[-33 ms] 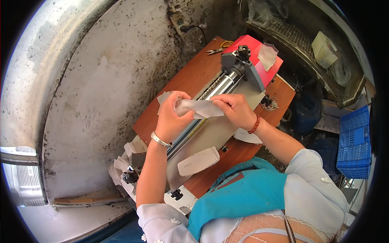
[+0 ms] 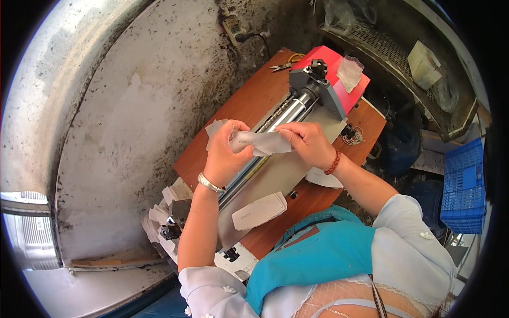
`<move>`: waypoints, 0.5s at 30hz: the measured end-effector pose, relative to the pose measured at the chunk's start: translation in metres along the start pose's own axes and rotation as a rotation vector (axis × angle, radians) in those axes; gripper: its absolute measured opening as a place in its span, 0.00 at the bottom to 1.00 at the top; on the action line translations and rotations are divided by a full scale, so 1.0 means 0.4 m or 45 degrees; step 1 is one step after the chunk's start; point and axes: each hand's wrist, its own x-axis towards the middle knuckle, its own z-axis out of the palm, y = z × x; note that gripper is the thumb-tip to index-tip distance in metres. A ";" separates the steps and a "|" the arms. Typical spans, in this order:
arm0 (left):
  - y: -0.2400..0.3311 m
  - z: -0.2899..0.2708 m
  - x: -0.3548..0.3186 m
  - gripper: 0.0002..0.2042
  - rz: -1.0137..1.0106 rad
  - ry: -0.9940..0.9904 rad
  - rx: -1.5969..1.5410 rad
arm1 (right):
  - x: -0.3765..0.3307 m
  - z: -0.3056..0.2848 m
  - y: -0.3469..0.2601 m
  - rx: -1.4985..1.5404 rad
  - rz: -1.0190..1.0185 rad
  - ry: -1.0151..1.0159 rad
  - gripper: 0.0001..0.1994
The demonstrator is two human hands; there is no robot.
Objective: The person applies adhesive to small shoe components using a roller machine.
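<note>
Between my two hands, above the rollers, is a small bundle of white paper pieces (image 2: 269, 142) with a faint printed mark. My left hand (image 2: 224, 151), with a silver bracelet at its wrist, curls round the left end, its thumb on the near side. Thumb and fingers of my right hand (image 2: 315, 146) pinch the right end. Below the hands runs a shiny steel roller (image 2: 294, 111) of a tabletop machine. On its grey metal plate (image 2: 289, 177), nearer to me, lies a similar white stack (image 2: 260, 211).
The machine's red end housing (image 2: 356, 95) stands at the far right of the brown table (image 2: 217, 127). Pliers (image 2: 281, 67) lie behind it. Crumpled white paper (image 2: 159, 216) is heaped at the left end. A blue crate (image 2: 463, 185) stands at right, a stained wall (image 2: 122, 127) at left.
The held paper bundle is bent slightly more. Otherwise hands and surroundings look the same.
</note>
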 end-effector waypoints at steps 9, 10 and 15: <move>0.004 -0.024 -0.029 0.13 -0.176 -0.057 -0.003 | -0.003 -0.037 0.000 0.412 0.398 -0.166 0.09; -0.014 -0.025 -0.034 0.13 -0.190 -0.091 -0.066 | -0.006 -0.041 0.004 0.412 0.394 -0.169 0.09; -0.009 -0.002 -0.048 0.16 -0.241 -0.182 -0.424 | -0.025 -0.050 0.039 0.374 0.293 -0.349 0.11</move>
